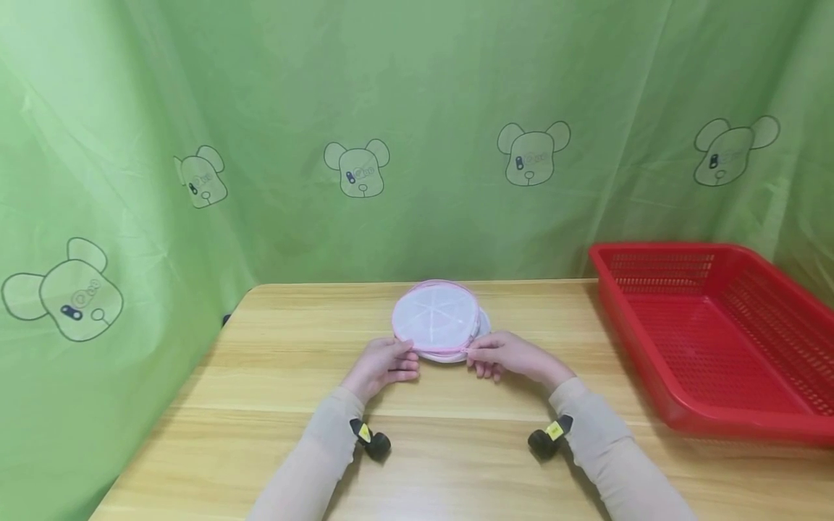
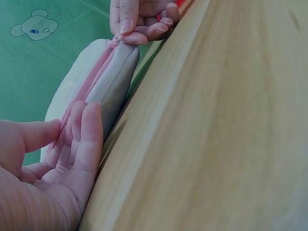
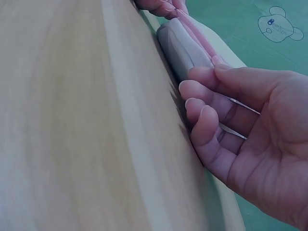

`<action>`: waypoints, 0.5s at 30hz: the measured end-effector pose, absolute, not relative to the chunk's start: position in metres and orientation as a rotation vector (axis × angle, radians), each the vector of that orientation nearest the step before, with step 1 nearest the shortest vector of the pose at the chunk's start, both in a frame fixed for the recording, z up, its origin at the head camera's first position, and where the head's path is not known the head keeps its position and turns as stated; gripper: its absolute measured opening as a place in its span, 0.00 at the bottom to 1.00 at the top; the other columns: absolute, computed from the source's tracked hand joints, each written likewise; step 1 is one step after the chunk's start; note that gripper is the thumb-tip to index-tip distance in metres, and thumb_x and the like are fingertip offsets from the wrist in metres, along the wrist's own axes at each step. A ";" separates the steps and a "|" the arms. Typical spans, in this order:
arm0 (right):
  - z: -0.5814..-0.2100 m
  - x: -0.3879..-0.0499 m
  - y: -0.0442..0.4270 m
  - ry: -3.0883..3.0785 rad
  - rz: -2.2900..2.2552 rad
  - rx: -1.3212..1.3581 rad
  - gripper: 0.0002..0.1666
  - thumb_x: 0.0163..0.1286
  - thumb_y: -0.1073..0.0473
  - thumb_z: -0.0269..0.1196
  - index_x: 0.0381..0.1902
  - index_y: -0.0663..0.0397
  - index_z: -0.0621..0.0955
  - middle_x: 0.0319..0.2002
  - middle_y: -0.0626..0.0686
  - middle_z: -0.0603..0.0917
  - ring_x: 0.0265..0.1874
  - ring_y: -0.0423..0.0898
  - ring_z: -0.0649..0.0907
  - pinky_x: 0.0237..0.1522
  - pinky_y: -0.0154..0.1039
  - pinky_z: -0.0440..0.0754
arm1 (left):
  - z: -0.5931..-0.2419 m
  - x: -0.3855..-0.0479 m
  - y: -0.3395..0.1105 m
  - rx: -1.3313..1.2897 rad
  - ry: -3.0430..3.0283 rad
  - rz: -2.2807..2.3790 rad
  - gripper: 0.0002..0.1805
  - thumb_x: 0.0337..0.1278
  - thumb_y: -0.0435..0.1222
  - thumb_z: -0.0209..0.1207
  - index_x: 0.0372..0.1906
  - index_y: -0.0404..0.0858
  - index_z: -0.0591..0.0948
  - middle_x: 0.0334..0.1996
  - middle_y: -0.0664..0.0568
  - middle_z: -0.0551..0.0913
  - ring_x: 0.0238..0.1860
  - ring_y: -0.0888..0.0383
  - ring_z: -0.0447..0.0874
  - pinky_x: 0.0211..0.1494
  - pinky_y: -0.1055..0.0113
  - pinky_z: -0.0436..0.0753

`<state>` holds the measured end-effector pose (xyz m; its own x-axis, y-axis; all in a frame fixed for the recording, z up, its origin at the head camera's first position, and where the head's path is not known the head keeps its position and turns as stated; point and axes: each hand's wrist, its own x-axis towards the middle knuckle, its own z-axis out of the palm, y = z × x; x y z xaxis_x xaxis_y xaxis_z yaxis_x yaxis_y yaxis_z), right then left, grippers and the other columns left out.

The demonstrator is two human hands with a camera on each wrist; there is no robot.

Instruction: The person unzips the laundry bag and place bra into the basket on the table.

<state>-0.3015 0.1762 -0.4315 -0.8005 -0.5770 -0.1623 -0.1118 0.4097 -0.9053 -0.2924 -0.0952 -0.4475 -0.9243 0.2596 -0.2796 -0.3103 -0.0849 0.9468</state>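
A round, pale zippered pouch (image 1: 435,316) with pink trim lies near the far edge of the table. In the head view, my left hand (image 1: 384,365) is at its near left edge. Thumb and fingers of that hand pinch the pink zipper band (image 2: 89,84) in the left wrist view. At the near right edge, my right hand (image 1: 511,356) pinches the small pink zipper pull (image 3: 217,60) between thumb and index finger, its other fingers curled loosely below. Between the hands the zipper teeth run along the pouch's side. The far side of the pouch is hidden.
A red perforated plastic basket (image 1: 677,405) stands on the right of the wooden table (image 1: 449,463). Green curtain (image 1: 443,224) with bear-head outlines hangs behind the table and along the left. A black wrist camera (image 1: 376,445) juts from each sleeve.
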 end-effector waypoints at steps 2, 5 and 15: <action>-0.431 -0.301 0.177 2.206 -1.382 -0.583 0.21 0.75 0.53 0.54 0.40 0.69 0.80 0.27 0.53 0.81 0.24 0.42 0.78 0.24 0.31 0.81 | -0.447 -0.292 -0.095 -0.053 1.819 2.066 0.08 0.68 0.36 0.55 0.39 0.33 0.76 0.28 0.50 0.82 0.28 0.59 0.84 0.42 0.63 0.90; -0.430 -0.301 0.177 2.193 -1.389 -0.584 0.21 0.75 0.53 0.54 0.40 0.70 0.80 0.27 0.52 0.81 0.24 0.41 0.78 0.23 0.31 0.81 | -0.447 -0.292 -0.095 -0.053 1.821 2.066 0.08 0.68 0.36 0.55 0.39 0.33 0.76 0.28 0.50 0.82 0.28 0.59 0.84 0.42 0.62 0.90; -0.431 -0.304 0.181 2.234 -1.385 -0.556 0.19 0.75 0.54 0.54 0.41 0.68 0.80 0.26 0.52 0.81 0.23 0.41 0.78 0.23 0.31 0.82 | -0.445 -0.292 -0.096 -0.071 1.822 2.069 0.08 0.69 0.36 0.54 0.39 0.34 0.76 0.27 0.51 0.82 0.28 0.59 0.84 0.42 0.62 0.90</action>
